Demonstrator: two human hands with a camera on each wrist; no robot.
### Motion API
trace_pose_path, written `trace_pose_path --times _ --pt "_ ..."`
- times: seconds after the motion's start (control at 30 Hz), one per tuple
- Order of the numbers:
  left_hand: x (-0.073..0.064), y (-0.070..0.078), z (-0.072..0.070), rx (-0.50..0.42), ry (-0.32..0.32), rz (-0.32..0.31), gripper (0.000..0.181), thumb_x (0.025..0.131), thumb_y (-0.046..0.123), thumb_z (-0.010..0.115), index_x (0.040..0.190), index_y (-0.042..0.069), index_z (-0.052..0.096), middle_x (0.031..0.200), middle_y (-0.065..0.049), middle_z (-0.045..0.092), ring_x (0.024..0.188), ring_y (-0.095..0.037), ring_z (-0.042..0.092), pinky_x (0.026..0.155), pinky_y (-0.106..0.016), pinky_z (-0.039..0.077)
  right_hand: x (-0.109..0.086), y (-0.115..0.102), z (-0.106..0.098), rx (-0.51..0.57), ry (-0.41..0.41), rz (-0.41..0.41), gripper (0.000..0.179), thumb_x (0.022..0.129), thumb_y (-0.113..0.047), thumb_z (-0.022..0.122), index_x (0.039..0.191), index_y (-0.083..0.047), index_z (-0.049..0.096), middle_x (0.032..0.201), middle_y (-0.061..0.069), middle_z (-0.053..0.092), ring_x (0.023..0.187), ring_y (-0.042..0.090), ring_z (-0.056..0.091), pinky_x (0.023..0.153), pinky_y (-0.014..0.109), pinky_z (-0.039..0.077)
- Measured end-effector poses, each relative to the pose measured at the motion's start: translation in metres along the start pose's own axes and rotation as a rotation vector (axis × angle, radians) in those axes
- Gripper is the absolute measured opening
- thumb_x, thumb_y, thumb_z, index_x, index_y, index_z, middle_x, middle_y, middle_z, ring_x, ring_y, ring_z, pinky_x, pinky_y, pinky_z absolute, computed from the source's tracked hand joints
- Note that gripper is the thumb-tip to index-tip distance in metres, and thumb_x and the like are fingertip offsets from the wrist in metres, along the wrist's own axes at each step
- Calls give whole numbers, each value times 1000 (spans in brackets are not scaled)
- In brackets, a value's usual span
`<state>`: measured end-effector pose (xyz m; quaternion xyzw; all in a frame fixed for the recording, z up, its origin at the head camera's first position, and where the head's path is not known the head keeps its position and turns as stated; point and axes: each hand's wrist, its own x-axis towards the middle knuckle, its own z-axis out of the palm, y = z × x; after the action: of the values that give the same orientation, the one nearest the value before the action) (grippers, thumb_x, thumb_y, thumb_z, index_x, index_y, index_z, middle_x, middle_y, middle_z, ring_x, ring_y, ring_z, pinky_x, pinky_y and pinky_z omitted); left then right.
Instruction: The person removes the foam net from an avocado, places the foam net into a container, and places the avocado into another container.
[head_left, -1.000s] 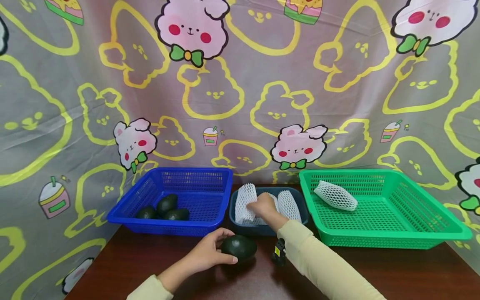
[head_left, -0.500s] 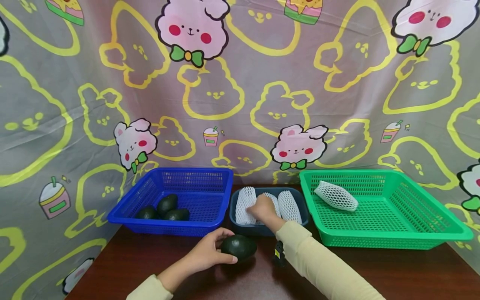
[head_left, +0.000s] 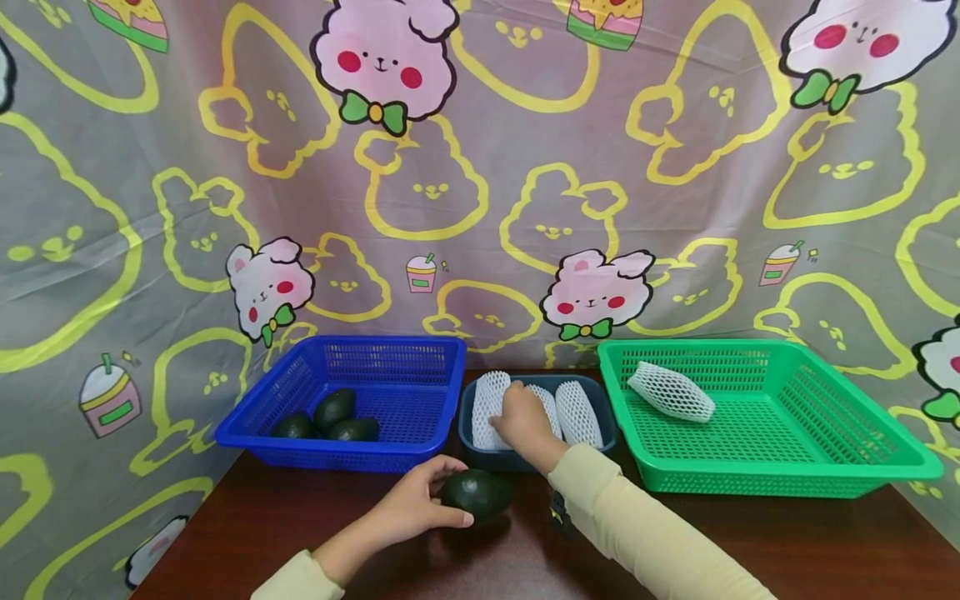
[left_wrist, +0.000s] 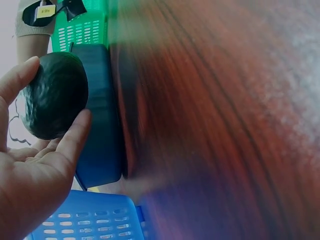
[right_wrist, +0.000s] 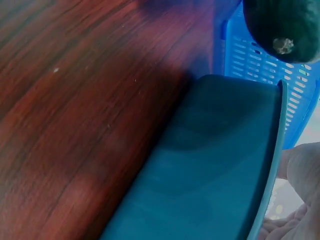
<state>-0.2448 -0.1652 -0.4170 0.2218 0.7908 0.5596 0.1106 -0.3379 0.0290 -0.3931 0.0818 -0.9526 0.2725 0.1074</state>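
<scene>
My left hand (head_left: 412,504) holds a dark green avocado (head_left: 477,493) just in front of the small dark tray (head_left: 592,385). In the left wrist view, the thumb and fingers go round the avocado (left_wrist: 57,95). My right hand (head_left: 525,423) reaches into the tray, its fingers curled and its thumb against the leftmost white foam net sleeve (head_left: 490,400). It seems to pinch that sleeve; the fingertips are mostly hidden. Further foam net sleeves (head_left: 579,414) lie to the right in the tray. The right wrist view shows part of the hand (right_wrist: 305,175) beyond the tray rim.
At left stands a blue basket (head_left: 345,457) with three avocados (head_left: 334,408). A green basket (head_left: 757,479) at right holds one item in a white foam net (head_left: 672,392). Both flank the tray on the brown wooden table (head_left: 495,575), before a patterned cloth (head_left: 480,250).
My right hand has shifted slightly within the tray, and the leftmost foam net sleeve has changed its lie a little. My left hand and the avocado have stayed almost still.
</scene>
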Motion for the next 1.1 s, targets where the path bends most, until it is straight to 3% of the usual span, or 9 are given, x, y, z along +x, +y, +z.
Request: trace_pose_path --times 0.1,0.33,0.6,0.83,1.1 --pt "-1 0 -1 1 2 -3 57 75 10 82 122 -4 53 111 -11 60 100 -23 62 81 -31 54 0 0 0 -22 21 15 78 78 -19 83 129 21 39 109 30 61 94 38 64 80 46 54" --pt "-2 2 -3 2 8 -12 58 75 10 82 123 -4 52 113 -11 60 101 -23 62 81 -32 54 3 5 -2 -28 39 40 77 73 -25 87 122 15 43 106 27 56 99 39 60 86 47 51" --pt "-8 16 -6 8 11 15 58 75 10 82 123 -4 53 112 -11 60 100 -23 62 80 -31 54 1 9 -8 12 10 54 81 76 -29 85 130 13 40 117 27 57 106 38 59 88 47 50" --pt "-13 28 -12 19 23 51 57 75 13 83 122 -2 53 114 -13 60 101 -24 62 81 -30 54 -8 9 -16 93 44 9 75 79 -27 82 132 10 44 123 26 57 109 38 58 89 48 50" --pt "-17 39 -26 19 49 76 58 78 16 81 125 -3 52 120 -15 58 106 -26 61 85 -33 53 -18 6 -21 197 13 -32 60 81 -28 80 123 5 55 92 12 65 81 24 62 70 39 55"
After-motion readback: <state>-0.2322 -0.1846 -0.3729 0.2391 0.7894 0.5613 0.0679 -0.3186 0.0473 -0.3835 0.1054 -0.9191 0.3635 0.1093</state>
